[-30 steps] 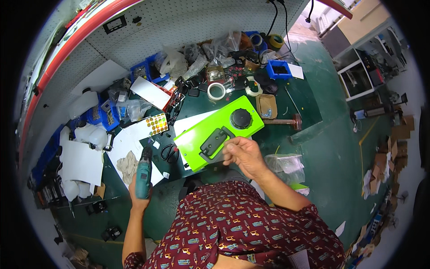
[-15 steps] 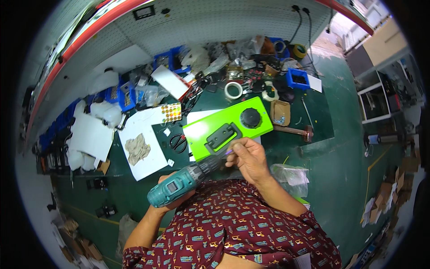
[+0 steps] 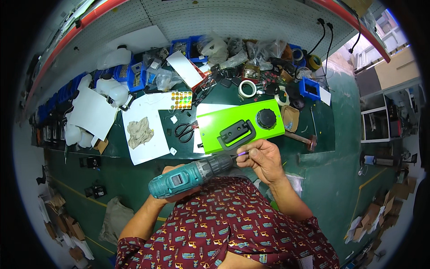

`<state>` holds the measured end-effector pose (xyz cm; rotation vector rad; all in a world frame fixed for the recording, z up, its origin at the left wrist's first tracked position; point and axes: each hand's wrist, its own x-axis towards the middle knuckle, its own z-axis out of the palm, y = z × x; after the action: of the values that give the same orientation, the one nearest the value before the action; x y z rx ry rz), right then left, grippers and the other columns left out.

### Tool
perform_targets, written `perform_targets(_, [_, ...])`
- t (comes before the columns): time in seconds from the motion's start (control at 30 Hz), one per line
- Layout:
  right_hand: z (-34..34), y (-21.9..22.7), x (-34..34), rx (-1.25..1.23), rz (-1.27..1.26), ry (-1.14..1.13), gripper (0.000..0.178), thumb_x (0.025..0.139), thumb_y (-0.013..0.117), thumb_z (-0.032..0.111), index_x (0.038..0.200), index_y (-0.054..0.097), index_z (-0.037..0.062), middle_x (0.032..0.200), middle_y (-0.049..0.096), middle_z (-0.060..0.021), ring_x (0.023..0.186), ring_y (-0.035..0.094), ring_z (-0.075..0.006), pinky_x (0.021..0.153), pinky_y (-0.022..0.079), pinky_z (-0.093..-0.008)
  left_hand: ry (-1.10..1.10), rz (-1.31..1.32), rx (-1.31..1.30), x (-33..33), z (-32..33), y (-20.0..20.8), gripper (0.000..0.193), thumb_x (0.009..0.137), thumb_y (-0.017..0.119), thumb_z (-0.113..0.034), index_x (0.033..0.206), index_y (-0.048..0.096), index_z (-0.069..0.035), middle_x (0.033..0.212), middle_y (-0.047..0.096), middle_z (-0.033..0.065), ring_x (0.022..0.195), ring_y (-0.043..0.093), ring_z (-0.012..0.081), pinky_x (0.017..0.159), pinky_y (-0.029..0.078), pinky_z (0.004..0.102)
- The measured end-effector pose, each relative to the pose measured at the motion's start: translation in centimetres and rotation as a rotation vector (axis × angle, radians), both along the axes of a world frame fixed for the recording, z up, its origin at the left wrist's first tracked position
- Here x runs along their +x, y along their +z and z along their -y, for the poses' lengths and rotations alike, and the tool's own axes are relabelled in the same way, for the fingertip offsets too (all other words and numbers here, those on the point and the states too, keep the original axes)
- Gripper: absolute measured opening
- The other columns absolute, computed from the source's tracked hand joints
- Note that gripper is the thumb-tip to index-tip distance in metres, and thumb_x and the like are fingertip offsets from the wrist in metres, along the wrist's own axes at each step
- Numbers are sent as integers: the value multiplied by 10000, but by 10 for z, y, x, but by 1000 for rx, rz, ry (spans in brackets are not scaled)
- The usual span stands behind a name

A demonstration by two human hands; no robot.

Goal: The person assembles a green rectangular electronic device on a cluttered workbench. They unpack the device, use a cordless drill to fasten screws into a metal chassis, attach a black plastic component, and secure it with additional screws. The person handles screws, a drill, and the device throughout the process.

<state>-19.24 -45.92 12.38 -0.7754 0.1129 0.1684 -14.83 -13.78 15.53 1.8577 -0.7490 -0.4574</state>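
Left hand [image 3: 177,190] grips a teal drill [image 3: 192,175], likely heavy and rigid, by its handle; right hand [image 3: 262,159] pinches the purple bit [image 3: 242,154] at the chuck.

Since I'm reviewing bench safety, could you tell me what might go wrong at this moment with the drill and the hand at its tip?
1. The right hand pinches a small purple piece right at the nose of the teal cordless drill held by the left hand; if it spun, fingers could be nicked.
2. The piece could slip and get lost on the crowded green bench.
3. The scissors lie open beside the green panel, near reaching hands.
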Motion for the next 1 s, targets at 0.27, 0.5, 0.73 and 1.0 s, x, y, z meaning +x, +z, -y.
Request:
perform_targets(0.27, [-6,6,8,33,-54,7,208,1057,646,100,1161,636,-80,1149,726,-247,975,778,-292,864,679,-422,-7,83,-37,8,-4,-1,346,791,920,-162,1052,732,-36,905,726,72,749,724,207,715,590,300])
perform_targets(0.5, [-1,4,13,-65,-71,99,196,1056,647,106,1151,638,-66,1074,743,-231,887,785,-287,791,681,-406,2,87,-47,10,-8,-6,340,797,917,-172,1053,739,-36,924,734,77,748,722,211,707,583,299])
perform_targets(0.73, [-6,25,41,-169,31,94,310,1050,669,133,1278,618,-70,1095,745,-229,912,776,-282,818,654,-389,238,-261,-157,-8,-20,-35,412,850,888,-150,1214,711,-68,1072,747,76,974,715,198,888,577,355])
perform_targets(1.0, [50,-6,76,-1682,860,396,440,817,871,271,1207,720,135,1434,626,-82,1413,530,-307,1238,250,-663,450,-566,-209,-8,-27,-34,521,865,840,-226,1311,646,-38,1106,731,74,1034,699,214,988,545,376])
